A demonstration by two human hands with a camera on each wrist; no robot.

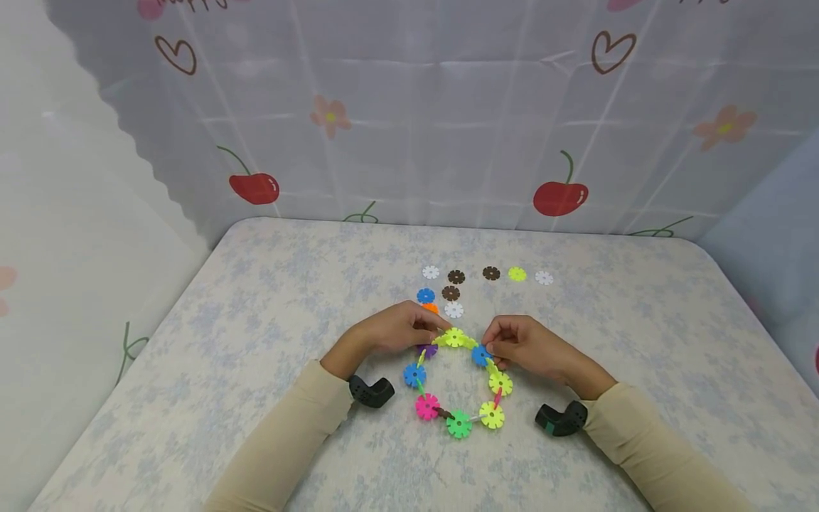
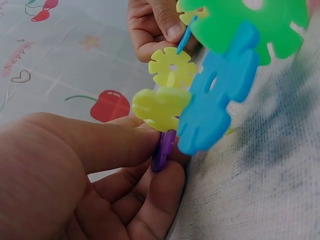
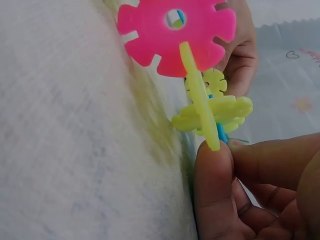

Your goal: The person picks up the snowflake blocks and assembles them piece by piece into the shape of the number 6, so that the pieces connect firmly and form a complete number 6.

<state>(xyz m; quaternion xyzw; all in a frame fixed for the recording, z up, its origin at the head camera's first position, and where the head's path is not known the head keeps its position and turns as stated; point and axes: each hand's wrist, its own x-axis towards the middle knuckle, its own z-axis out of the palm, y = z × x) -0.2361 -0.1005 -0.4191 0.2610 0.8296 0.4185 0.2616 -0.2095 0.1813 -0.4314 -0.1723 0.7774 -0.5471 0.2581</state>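
The left hand (image 1: 397, 328) pinches a purple disc (image 2: 161, 152) in its grip, the right hand (image 1: 526, 344) a blue disc (image 1: 480, 355) (both linked in one ring (image 1: 458, 427)).

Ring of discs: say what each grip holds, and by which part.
The left grip pinches the purple disc by its edge; the right grip pinches a blue disc by its edge.
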